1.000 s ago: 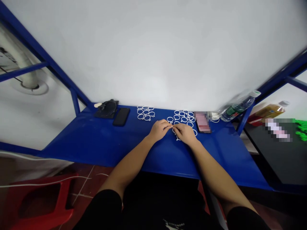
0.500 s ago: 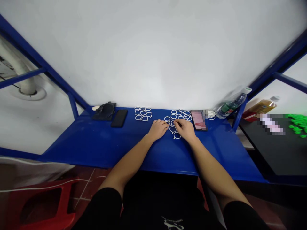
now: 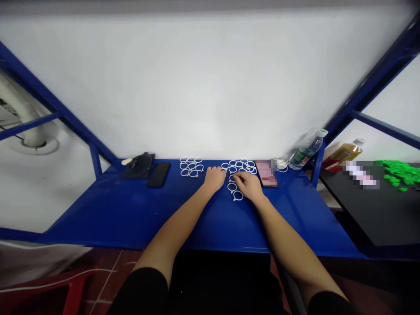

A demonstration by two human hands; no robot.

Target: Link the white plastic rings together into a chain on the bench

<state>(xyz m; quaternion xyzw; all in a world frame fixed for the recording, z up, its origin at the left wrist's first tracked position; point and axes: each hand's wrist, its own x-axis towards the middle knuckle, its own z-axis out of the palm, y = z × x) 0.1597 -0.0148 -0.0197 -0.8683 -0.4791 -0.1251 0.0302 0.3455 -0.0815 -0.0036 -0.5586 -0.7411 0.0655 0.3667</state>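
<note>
Head view: left hand (image 3: 215, 178) and right hand (image 3: 250, 183) rest among white rings (image 3: 238, 166) on blue table (image 3: 131, 205), fingers (image 3: 241, 177) curled, grip unclear.

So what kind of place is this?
Probably a small workshop bench: a blue metal table, lots of white plastic rings on it, and green parts on the next table.

Wht rings (image 3: 238, 195), blue table (image 3: 131, 210)

The left hand (image 3: 215, 178) and the right hand (image 3: 250, 183) lie palm down, close together, fingers bent, arms stretched forward.
</note>
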